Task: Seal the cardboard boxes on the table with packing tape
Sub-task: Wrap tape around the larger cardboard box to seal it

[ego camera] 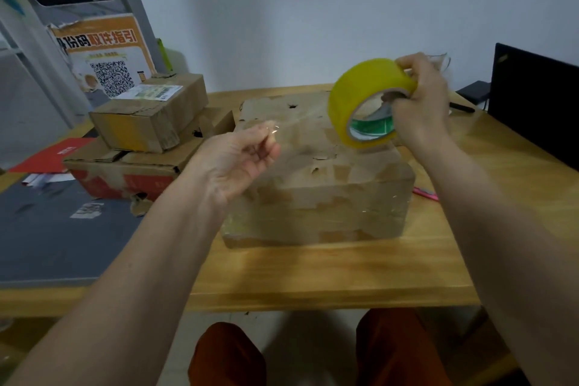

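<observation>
while the yellow tape roll (360,100) is gripped above the large box (316,172) by the right hand (419,97), its clear strip (300,122) is pinched by the left hand (241,160); pulling-out is judged underway. next, the strip must be laid down. three boxes are counted: two stacked (147,122) at left.

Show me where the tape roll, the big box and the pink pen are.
tape roll (351,94), head view, yellow outer band.
big box (316,194), head view, front top edge.
pink pen (425,193), head view, its middle.
</observation>
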